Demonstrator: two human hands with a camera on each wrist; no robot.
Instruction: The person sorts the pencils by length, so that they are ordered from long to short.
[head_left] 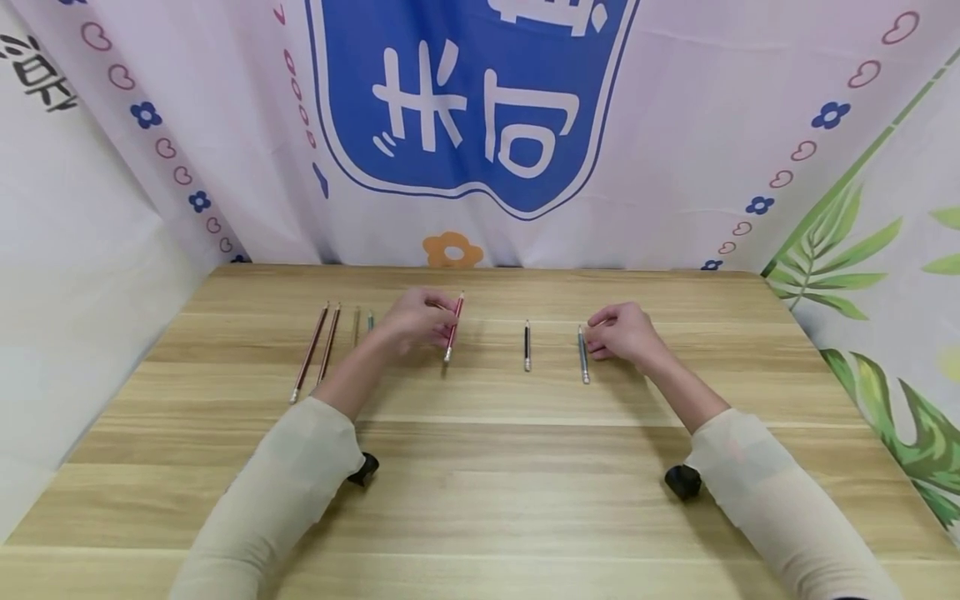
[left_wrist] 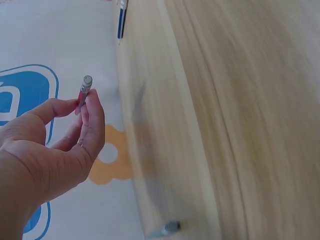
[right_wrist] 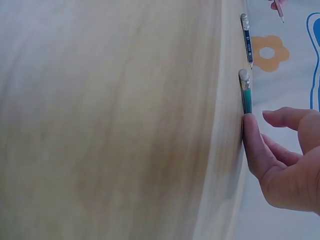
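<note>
My left hand (head_left: 422, 318) pinches a red pencil (head_left: 454, 327) between thumb and fingers, its silver eraser end toward me. In the left wrist view the pencil (left_wrist: 83, 93) is held above the table. My right hand (head_left: 621, 335) is at a short teal pencil (head_left: 582, 354) lying on the table. In the right wrist view one fingertip touches or nearly touches the teal pencil (right_wrist: 247, 97), while another finger stands apart from it. A short dark pencil (head_left: 527, 346) lies between the hands.
Left of my left hand lie two long dark red pencils (head_left: 309, 354), a tan pencil (head_left: 356, 327) and another teal pencil (head_left: 371, 321), partly hidden by the arm. A printed curtain (head_left: 675, 167) hangs at the table's (head_left: 480, 483) back edge.
</note>
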